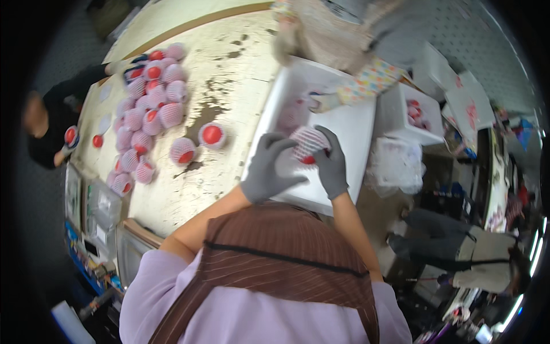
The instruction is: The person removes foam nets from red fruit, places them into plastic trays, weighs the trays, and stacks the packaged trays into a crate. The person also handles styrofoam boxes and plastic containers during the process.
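Note:
My right hand (332, 163), in a grey glove, grips a red fruit in a pink foam net (310, 142) over a white foam box (363, 165). On the fruit's other side, my left hand (275, 167), also gloved in grey, is spread with its fingers apart; whether its fingertips touch the net cannot be told. More netted fruit (293, 115) lies blurred at the box's left side. Two netted red fruits (212, 134) sit on the worn white table (232, 94) left of my hands, and a large group of them (152, 96) lies farther left.
Across the box a co-worker's gloved hand (325, 103) reaches inside it. Another person's gloved hands are at the table's left edge, one holding a netted fruit (71, 135). A second foam box (419, 122) with red fruit and clear plastic bags (395, 163) stand at the right.

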`<action>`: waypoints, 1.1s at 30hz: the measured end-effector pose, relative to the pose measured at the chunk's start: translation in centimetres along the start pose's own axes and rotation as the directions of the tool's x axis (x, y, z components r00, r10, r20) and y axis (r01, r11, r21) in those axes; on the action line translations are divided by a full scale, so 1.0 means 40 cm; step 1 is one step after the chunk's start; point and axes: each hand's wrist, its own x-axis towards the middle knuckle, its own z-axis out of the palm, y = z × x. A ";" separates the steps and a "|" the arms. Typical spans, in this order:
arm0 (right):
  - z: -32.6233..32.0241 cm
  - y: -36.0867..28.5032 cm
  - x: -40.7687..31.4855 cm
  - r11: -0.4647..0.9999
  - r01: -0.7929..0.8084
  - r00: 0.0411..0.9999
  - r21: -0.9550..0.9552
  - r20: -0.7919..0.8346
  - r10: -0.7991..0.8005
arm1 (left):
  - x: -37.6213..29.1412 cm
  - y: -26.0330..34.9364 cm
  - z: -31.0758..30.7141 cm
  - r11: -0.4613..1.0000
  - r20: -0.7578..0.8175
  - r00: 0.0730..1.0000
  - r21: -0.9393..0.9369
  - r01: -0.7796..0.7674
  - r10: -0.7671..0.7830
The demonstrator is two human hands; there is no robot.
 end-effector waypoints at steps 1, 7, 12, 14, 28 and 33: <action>0.009 0.026 -0.001 0.998 0.047 0.999 0.035 0.020 -0.048 | -0.003 0.003 -0.010 0.997 -0.017 0.998 0.047 -0.054 0.055; 0.097 0.040 -0.043 0.959 -0.268 0.891 0.093 0.402 0.210 | -0.029 -0.111 -0.073 0.997 0.161 0.986 -0.061 0.052 -0.042; 0.077 0.004 -0.027 0.940 -0.312 0.854 0.139 0.474 0.213 | -0.111 -0.354 -0.287 0.732 -0.306 0.771 -0.619 0.285 -0.559; 0.051 0.023 -0.010 0.930 -0.343 0.889 0.131 0.366 0.276 | -0.130 -0.492 -0.453 0.687 -0.599 0.401 -0.717 0.116 -0.693; -0.046 0.109 0.012 0.919 -0.394 0.909 0.022 0.155 0.386 | 0.204 -0.666 -0.757 -0.056 -0.514 0.692 0.821 0.568 -0.507; -0.093 0.140 -0.019 0.906 -0.420 0.907 0.043 0.051 0.418 | 0.315 -0.616 -0.362 0.902 -0.131 0.990 0.418 0.108 -0.058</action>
